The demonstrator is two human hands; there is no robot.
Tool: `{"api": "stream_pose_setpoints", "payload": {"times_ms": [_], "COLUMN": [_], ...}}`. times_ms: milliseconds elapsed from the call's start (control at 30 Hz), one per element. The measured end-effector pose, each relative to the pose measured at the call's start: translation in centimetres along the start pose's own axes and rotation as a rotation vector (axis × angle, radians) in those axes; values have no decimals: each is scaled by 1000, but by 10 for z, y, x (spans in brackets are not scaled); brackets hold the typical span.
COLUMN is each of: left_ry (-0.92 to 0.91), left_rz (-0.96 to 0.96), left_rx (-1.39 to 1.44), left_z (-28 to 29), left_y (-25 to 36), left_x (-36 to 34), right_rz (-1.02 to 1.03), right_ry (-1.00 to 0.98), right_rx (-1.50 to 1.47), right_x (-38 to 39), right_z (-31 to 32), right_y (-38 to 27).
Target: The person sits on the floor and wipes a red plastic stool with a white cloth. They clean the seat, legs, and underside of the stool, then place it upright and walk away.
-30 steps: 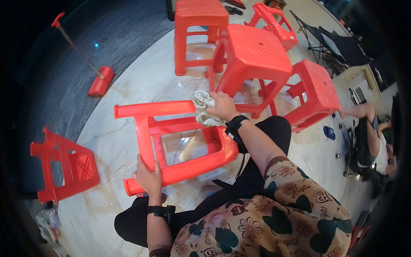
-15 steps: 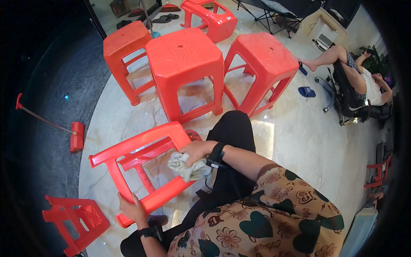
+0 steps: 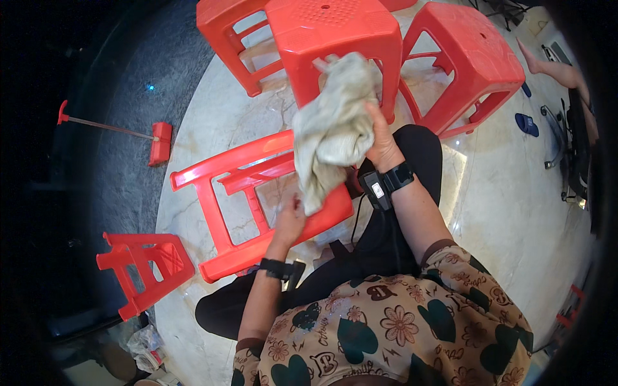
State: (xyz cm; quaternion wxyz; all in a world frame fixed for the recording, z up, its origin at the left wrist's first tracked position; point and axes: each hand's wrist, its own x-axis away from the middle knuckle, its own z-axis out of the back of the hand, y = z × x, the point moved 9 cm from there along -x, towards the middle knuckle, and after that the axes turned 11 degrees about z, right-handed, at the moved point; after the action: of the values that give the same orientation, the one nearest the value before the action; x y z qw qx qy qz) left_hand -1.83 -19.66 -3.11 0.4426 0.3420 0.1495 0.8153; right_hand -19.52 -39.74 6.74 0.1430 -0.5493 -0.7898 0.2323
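A crumpled pale grey-white cloth (image 3: 338, 128) hangs in front of me, spread out and slightly blurred. Its right edge is gripped by my right hand (image 3: 384, 138), whose fingers are partly hidden behind it. Close to the cloth's lower end is my left hand (image 3: 291, 222). Its fingers look curled but are smeared by motion, so whether they touch the cloth is unclear. Under both hands, a red plastic stool (image 3: 219, 215) lies on its side, its legs toward the left, between my legs. The cloth covers part of it.
Beyond it stand three upright red stools, including a middle stool (image 3: 331, 32) and a right stool (image 3: 467, 45). A small red stool (image 3: 148, 270) is at lower left. A long-handled red dustpan (image 3: 161, 145) is at left. A person's leg (image 3: 557, 71) and blue slippers (image 3: 526, 125) are at right.
My right hand has lifted the bunched cloth off the lying stool, and the cloth now hangs spread. My left hand has left the stool's leg and come near the cloth. The view has shifted.
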Motion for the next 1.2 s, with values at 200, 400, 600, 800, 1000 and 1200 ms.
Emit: {"api": "stream_pose_setpoints", "payload": {"times_ms": [200,400,600,800,1000,1200], "left_ry": [-203,377,541,552,623,594], "left_rz": [145,125,77,91,62,154], "left_rx": [66,40,458,1213,1332,1572], "left_z": [-21,116,237,241,180,118], "left_y": [-13,5,-31,-73,-116,-151], "left_x": [-1,30,61,96,90,107], "right_rz": [275,387,336,347,216,160], "right_ry": [214,169,62,121,72,-15], "right_rx": [-153,-164,-340,-188,-153,-79], "right_x": [-7,-10,-17,-23,-24,-27], "right_z": [5,-10,-25,-5,-18,-12], "right_y": [-28,-45,-31,-25,-10,0]}}
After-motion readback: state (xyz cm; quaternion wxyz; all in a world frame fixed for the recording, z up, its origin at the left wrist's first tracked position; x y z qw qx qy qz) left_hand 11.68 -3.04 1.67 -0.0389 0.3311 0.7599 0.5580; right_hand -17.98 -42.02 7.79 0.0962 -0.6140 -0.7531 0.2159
